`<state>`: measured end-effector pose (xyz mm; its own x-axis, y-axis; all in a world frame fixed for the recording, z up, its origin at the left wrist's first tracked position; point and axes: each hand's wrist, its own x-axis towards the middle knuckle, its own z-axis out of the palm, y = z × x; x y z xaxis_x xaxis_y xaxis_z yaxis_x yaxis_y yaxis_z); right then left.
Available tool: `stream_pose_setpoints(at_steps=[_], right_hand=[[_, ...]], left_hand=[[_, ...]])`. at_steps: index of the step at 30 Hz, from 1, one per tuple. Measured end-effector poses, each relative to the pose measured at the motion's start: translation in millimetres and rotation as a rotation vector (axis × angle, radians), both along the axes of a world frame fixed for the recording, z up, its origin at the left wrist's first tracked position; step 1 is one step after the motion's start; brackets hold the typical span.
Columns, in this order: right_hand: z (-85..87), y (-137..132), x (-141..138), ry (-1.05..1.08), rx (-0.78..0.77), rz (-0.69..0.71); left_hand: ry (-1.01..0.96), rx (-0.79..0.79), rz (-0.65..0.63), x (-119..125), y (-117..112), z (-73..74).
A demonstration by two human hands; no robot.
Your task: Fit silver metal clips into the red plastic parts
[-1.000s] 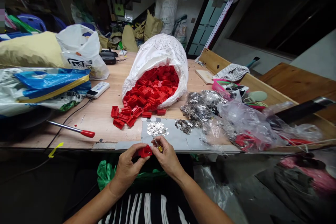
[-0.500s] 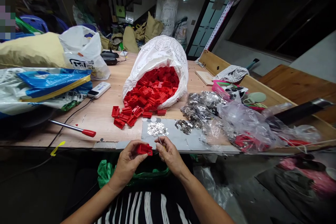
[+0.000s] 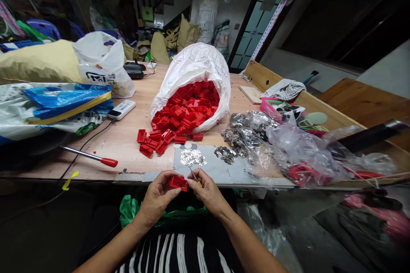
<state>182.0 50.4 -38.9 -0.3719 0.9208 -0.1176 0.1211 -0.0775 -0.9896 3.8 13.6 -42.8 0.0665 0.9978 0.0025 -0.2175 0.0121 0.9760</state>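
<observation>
Between the fingers and thumb of my left hand (image 3: 157, 198) is a small red plastic housing (image 3: 178, 183), its hollow side partly showing. My right hand (image 3: 206, 192) is closed on a thin metal tool (image 3: 193, 174) with a yellowish handle; its shaft points up and away, and its kind is unclear. The right fingertips are at the housing's right end. Just beyond the hands, a pile of shiny silver metal pieces (image 3: 192, 158) lies on a grey mat (image 3: 211, 169). A smaller pile of darker metal pieces (image 3: 225, 154) sits to its right.
A white sack (image 3: 205, 57) on its side spills red housings (image 3: 188, 111) onto the table. Plastic bags of metal parts (image 3: 245, 130) lie to the right. At the left are a red-tipped rod (image 3: 109, 162), a white device (image 3: 122, 109) and stuffed bags (image 3: 41, 59). A green bag (image 3: 128, 211) hangs below the edge.
My right hand has drawn in against the red housing, its fingertips now touching the right end. The left hand holds the housing almost as before, shifted slightly right.
</observation>
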Motion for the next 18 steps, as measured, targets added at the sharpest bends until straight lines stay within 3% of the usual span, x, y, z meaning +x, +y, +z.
stream_pose_setpoints(at_steps=[10, 15, 18], right_hand=[[1.0, -3, -5, -0.009, 0.042, 0.01], [-0.1, -1, -11, -0.013, 0.056, 0.033], [1.9, 5, -8, -0.136, 0.171, 0.032]], left_hand=[[0.033, 0.042, -0.05, 3, 0, -2.1], [0.218, 0.135, -0.007, 4, 4, -6.5], [0.317, 0.165, 0.015, 0, 12, -7.1]])
